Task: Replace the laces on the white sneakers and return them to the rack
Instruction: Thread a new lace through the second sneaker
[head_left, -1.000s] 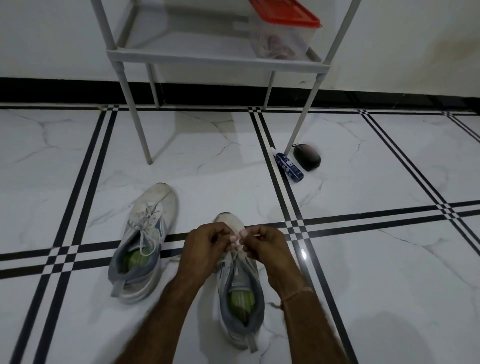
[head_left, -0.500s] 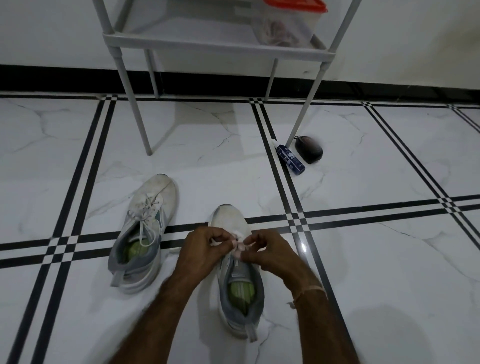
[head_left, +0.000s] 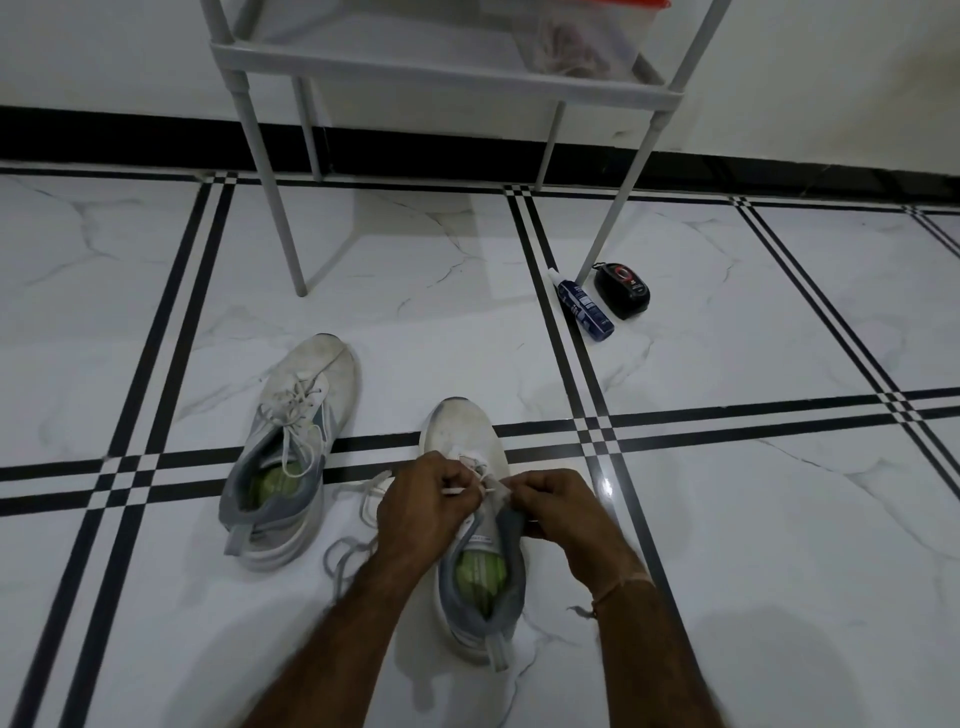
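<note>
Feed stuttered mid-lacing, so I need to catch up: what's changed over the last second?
The left hand and right hand have crept back from the toe toward the tongue of the near sneaker, so more toe shows. Both still pinch the lace; nothing let go. The other sneaker, blue bottle, black case and rack stay put.

A single wide-angle camera worn on the person's head looks forward and steeply down along both forearms onto the tiled floor (head_left: 779, 519). It hangs close over the left hand (head_left: 426, 504) and right hand (head_left: 561, 514), which pinch the lace (head_left: 470, 486) low in the middle of the picture. The floor's far edge, under the wall (head_left: 104, 52), crosses the top of the picture behind the legs of the rack (head_left: 415, 65), well away from the lens.
</note>
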